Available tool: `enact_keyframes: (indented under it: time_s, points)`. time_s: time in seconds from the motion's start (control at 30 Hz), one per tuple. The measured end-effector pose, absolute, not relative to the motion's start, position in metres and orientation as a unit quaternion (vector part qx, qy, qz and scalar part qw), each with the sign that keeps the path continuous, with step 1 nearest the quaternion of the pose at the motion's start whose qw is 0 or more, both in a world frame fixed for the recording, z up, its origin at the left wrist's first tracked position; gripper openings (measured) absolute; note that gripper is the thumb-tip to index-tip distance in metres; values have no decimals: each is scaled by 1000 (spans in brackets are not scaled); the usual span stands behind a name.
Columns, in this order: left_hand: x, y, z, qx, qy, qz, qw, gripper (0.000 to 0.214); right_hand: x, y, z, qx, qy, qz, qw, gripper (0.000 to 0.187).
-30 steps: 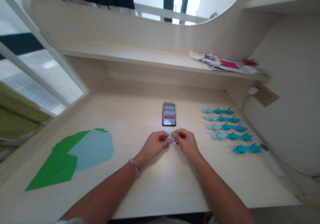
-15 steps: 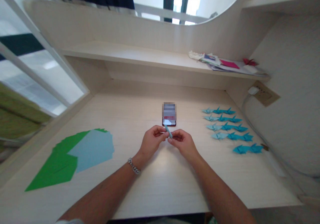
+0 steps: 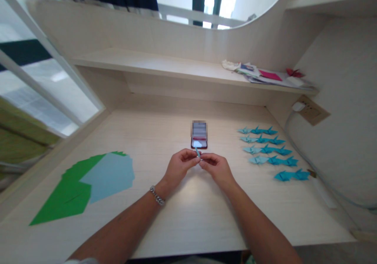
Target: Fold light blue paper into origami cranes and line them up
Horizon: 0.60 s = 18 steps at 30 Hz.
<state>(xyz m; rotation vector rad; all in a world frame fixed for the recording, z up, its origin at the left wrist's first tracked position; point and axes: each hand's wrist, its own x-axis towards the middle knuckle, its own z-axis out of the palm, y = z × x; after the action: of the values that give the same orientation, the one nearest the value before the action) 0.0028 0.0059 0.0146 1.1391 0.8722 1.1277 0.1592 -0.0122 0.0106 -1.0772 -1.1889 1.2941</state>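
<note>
A small, narrow piece of folded light-blue paper point(image 3: 197, 152) is pinched between my two hands, in front of the phone point(image 3: 199, 143). My left hand point(image 3: 181, 164) grips it from the left between thumb and fingers. From the right, my right hand point(image 3: 215, 166) pinches its near end, the fingertips almost meeting. Part of the paper is hidden behind the fingers. To the right lie several rows of folded paper cranes point(image 3: 267, 150) in light and deeper blue. Fanned light-blue sheets point(image 3: 113, 175) overlap green sheets point(image 3: 67, 193) on the left.
The pale desk point(image 3: 176, 224) runs back beneath a shelf point(image 3: 165, 66) carrying papers point(image 3: 272, 75) and a red folded paper piece point(image 3: 295, 73). A white plug point(image 3: 299, 106) sits in the wall socket point(image 3: 315, 111), its cable trailing along the right edge. A mirror point(image 3: 179, 1) hangs above.
The folded paper has turned slightly and shows a narrower side. My fingertips have drawn closer together around it. Everything else stays in place.
</note>
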Motion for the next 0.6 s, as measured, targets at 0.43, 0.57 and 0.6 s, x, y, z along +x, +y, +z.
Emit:
enact_keyframes:
  time_s: [0.43, 0.57, 0.6]
  points:
    - [3, 5, 17, 510, 389, 495, 586, 20, 164, -12, 12, -460, -555, 471, 509, 19]
    - [3, 5, 18, 521, 400, 496, 568, 19, 163, -10, 5, -487, -539, 456, 514, 19]
    - [3, 5, 19, 521, 403, 495, 566, 20, 163, -10, 4, -492, -533, 457, 515, 19]
